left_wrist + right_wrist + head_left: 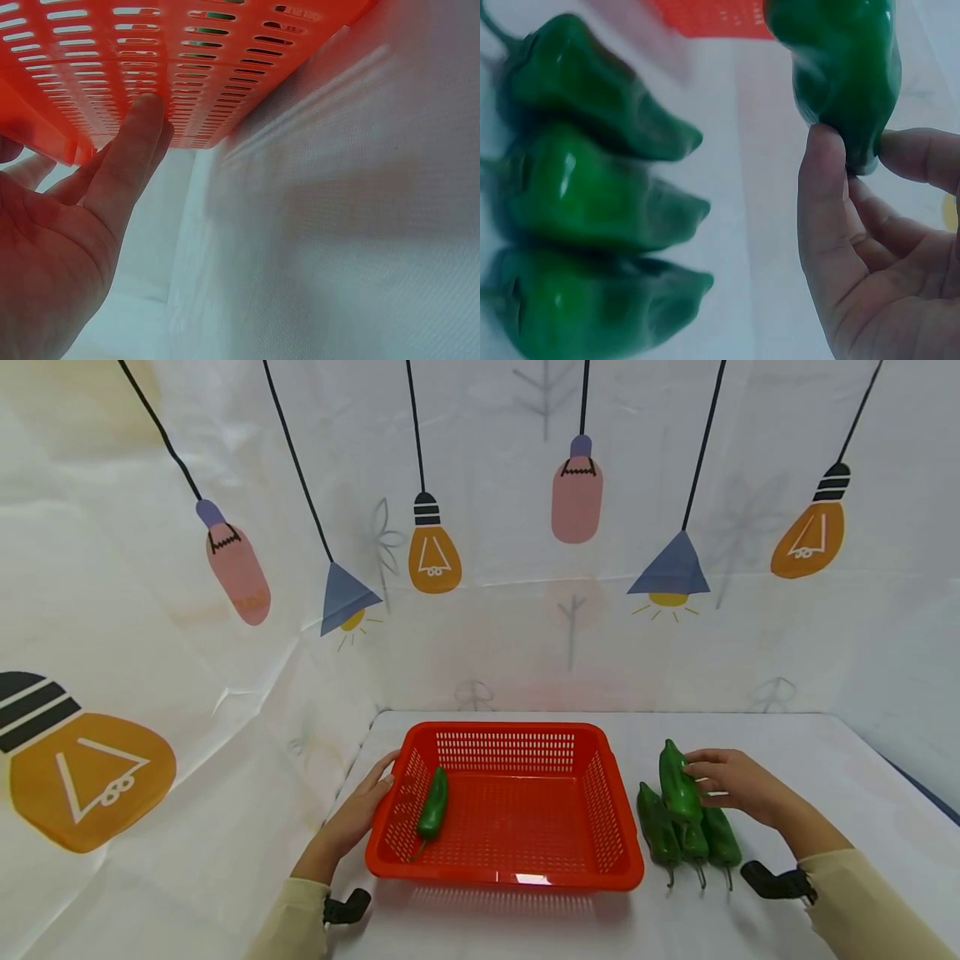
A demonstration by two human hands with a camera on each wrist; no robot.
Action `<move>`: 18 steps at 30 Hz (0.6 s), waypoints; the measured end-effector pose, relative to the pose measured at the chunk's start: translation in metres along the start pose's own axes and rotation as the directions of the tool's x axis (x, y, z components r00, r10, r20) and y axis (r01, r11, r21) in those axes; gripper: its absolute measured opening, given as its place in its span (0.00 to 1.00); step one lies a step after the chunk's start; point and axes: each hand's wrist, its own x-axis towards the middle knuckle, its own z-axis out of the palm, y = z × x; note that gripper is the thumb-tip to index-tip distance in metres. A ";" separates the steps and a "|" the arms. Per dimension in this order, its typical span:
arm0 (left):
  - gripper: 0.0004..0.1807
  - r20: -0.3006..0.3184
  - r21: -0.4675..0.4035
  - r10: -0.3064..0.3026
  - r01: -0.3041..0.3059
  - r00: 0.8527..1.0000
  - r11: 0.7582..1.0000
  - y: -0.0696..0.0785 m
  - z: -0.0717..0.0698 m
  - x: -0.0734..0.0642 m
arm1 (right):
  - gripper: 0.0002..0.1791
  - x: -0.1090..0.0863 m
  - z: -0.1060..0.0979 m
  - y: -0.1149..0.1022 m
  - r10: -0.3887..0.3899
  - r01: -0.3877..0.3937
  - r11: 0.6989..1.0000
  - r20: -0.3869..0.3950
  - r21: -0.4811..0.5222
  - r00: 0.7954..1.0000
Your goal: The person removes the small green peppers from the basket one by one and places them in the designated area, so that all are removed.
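Note:
My right hand pinches a green pepper between thumb and fingers. In the right wrist view, the fingertips press on the narrow lower end of this pepper. Three more green peppers lie side by side on the table just under that hand, their stems pointing toward the front edge. At the left rim of a red plastic basket is my left hand. Its nearly straight fingers touch the slotted outer wall. One green pepper lies inside, by the basket's left wall.
The white tabletop runs out to both sides of the basket. A white cloth printed with hanging lamps and bulbs stands close behind and at the left. Black wrist bands with cameras stick out from both forearms.

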 end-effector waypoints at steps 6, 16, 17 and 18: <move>0.29 -0.011 0.008 -0.009 0.009 1.000 1.000 0.002 0.002 0.000 | 0.32 -0.005 -0.010 0.013 0.020 -0.020 1.000 -0.014 -0.015 1.000; 0.29 -0.016 -0.001 -0.015 0.015 1.000 1.000 0.000 0.002 0.000 | 0.32 -0.014 -0.023 0.034 0.049 -0.051 0.998 -0.043 -0.045 0.998; 0.29 -0.016 0.000 -0.016 0.016 1.000 1.000 -0.001 0.002 0.000 | 0.32 -0.015 -0.024 0.036 0.059 -0.061 0.997 -0.049 -0.045 0.997; 0.29 -0.014 0.002 -0.015 0.015 1.000 1.000 -0.001 0.001 0.000 | 0.33 -0.016 -0.025 0.037 0.065 -0.068 0.996 -0.052 -0.052 0.997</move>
